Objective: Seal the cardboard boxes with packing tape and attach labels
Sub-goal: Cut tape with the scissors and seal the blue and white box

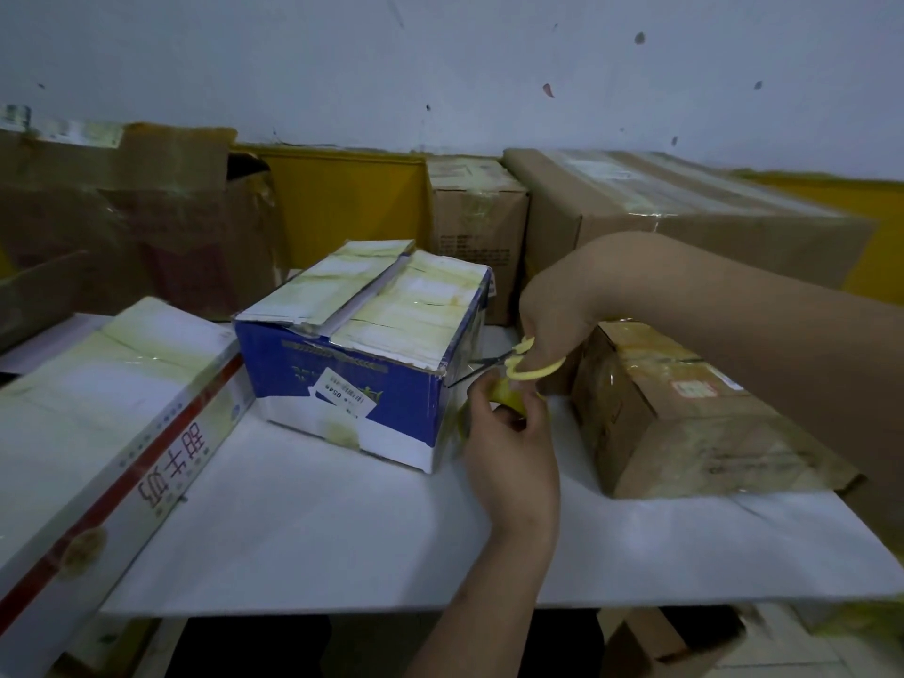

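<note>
Blue-and-white cardboard box (364,364), its top flaps already covered with yellowish clear tape, sits near the middle of the white table (303,530), toward the back edge, with a small white barcode label (345,390) stuck on its near face. At the box's right-hand corner the cutting step looks to be in hand. The right hand (553,310) has its fingers curled through the loops of yellow-handled scissors (518,362), the dark blades pointing left toward the box's right side. Just below, the left hand (508,433) pinches a yellowish roll of packing tape (508,398), held close against the box's right face; whether a strip runs taut from roll to box is hard to tell.

The next move probably calls for closing the blades across the tape between roll and box, then pressing the loose end flat onto the side.

A long white carton with a red stripe (112,433) lies at the table's left edge, and a taped brown cardboard box (685,418) near the right edge.
</note>
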Motion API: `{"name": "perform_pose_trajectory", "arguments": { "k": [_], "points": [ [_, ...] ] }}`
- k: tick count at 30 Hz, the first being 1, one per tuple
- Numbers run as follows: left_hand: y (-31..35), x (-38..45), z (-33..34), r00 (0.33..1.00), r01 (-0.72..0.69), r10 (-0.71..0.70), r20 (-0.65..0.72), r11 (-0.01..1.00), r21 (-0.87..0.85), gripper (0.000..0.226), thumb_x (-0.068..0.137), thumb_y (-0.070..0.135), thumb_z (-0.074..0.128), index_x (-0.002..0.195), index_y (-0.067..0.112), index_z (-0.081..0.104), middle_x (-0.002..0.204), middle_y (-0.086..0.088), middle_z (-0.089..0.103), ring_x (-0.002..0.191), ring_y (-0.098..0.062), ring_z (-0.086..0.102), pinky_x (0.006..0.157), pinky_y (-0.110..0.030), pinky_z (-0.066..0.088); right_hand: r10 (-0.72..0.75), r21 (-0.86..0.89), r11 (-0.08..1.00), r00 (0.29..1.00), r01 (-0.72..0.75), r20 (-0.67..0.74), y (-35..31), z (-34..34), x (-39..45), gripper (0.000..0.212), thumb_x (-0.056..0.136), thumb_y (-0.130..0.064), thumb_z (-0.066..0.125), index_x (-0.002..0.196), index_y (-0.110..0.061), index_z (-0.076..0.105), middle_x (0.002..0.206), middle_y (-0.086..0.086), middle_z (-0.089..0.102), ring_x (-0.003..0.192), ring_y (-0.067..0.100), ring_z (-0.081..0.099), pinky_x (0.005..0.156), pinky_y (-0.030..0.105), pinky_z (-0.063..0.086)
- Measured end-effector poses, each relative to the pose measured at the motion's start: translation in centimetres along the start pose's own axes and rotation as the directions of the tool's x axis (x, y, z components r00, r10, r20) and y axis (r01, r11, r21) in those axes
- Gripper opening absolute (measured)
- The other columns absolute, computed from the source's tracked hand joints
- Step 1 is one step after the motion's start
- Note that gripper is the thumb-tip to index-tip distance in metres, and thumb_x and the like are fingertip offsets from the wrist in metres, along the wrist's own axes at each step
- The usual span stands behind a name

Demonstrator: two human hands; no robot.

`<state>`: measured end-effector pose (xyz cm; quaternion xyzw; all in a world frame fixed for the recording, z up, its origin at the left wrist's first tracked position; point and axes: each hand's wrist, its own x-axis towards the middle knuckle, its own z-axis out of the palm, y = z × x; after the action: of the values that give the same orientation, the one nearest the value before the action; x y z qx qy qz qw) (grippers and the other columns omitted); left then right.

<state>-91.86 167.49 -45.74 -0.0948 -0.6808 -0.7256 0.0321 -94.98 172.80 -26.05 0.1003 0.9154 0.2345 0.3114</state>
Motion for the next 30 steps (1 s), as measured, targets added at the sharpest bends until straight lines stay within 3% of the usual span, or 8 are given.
{"name": "perform_pose_trajectory", "arguments": {
  "k": [5,8,10,13,18,21,26,30],
  "points": [
    [0.5,0.7,-0.1,0.998,0.067,-0.068,-0.014,0.997,-0.049,0.021,0.097,0.031,0.061,0.117,0.031,0.058,0.092,0.004,0.072,0.085,-0.01,0.067,0.059,-0.007,0.04,0.0,-0.122,0.992,0.98,-0.025,-0.2,-0.4,0.3,-0.2,0.058,0.094,-0.062,0.051,0.065,-0.012,0.048,0.061,0.001,0.037,0.057,0.018,0.033,0.056,0.03,0.03],
    [0.5,0.6,-0.2,0.998,0.058,-0.057,0.025,0.997,-0.057,0.023,0.096,0.026,0.063,0.118,0.03,0.059,0.088,0.002,0.071,0.08,-0.009,0.066,0.059,-0.005,0.041,0.003,-0.125,0.991,0.937,-0.05,-0.349,-0.5,0.8,-0.2,0.045,0.095,-0.047,0.062,0.065,-0.014,0.055,0.065,0.0,0.05,0.057,0.017,0.045,0.049,0.027,0.033],
    [0.5,0.4,-0.3,0.997,0.045,-0.042,0.057,0.998,-0.052,0.025,0.096,0.026,0.064,0.12,0.029,0.06,0.086,0.002,0.07,0.079,-0.009,0.066,0.062,-0.011,0.044,0.008,-0.134,0.989,0.909,-0.07,-0.418,-0.5,1.4,-0.6,0.032,0.097,-0.046,0.058,0.09,-0.016,0.067,0.089,0.002,0.063,0.079,0.021,0.062,0.052,0.025,0.036],
    [0.6,0.3,-0.7,0.996,0.057,-0.051,0.071,0.995,-0.081,0.026,0.096,0.026,0.064,0.122,0.029,0.059,0.081,0.004,0.068,0.079,-0.01,0.065,0.064,-0.015,0.046,0.058,-0.101,0.989,0.914,-0.107,-0.402,0.1,2.3,-1.7,0.045,0.095,-0.058,0.052,0.107,-0.016,0.065,0.104,0.001,0.064,0.102,0.025,0.063,0.066,0.029,0.045],
    [1.2,-0.2,-2.2,0.992,0.041,-0.032,0.123,0.997,-0.07,0.025,0.096,0.028,0.063,0.121,0.031,0.06,0.072,0.006,0.062,0.074,-0.01,0.061,0.063,-0.014,0.046,0.188,0.011,0.982,0.966,-0.189,-0.178,1.9,3.9,-3.3,0.064,0.082,-0.075,0.053,0.092,-0.013,0.066,0.087,0.002,0.061,0.092,0.025,0.062,0.087,0.036,0.053],
    [1.3,-0.9,-3.6,0.978,0.071,-0.053,0.203,0.994,-0.083,0.029,0.095,0.032,0.064,0.123,0.035,0.062,0.093,0.01,0.073,0.096,-0.015,0.07,0.082,-0.03,0.059,0.25,0.19,0.956,0.961,-0.224,-0.122,1.9,5.0,-3.7,0.055,0.084,-0.069,0.054,0.076,-0.014,0.059,0.082,0.002,0.058,0.085,0.025,0.059,0.076,0.034,0.05],
    [2.4,-2.0,-7.3,0.936,0.123,-0.079,0.344,0.986,-0.109,0.031,0.08,0.045,0.065,0.111,0.044,0.066,0.085,-0.003,0.074,0.088,-0.027,0.074,0.085,-0.053,0.059,0.316,0.298,0.927,0.904,-0.23,-0.287,-1.9,6.8,-3.5,0.044,0.088,-0.053,0.059,0.095,-0.01,0.067,0.077,0.001,0.054,0.083,0.025,0.058,0.067,0.029,0.045],
    [3.9,-1.9,-10.7,0.894,0.222,-0.139,0.427,0.963,-0.152,0.022,0.092,0.016,0.068,0.111,0.027,0.069,0.098,-0.01,0.076,0.087,-0.028,0.076,0.084,-0.05,0.06,0.29,0.333,0.927,0.895,-0.174,-0.34,-6.7,8.4,-1.2,0.027,0.092,-0.031,0.062,0.109,-0.012,0.068,0.099,0.004,0.062,0.098,0.026,0.065,0.069,0.029,0.046]
  ]
}}
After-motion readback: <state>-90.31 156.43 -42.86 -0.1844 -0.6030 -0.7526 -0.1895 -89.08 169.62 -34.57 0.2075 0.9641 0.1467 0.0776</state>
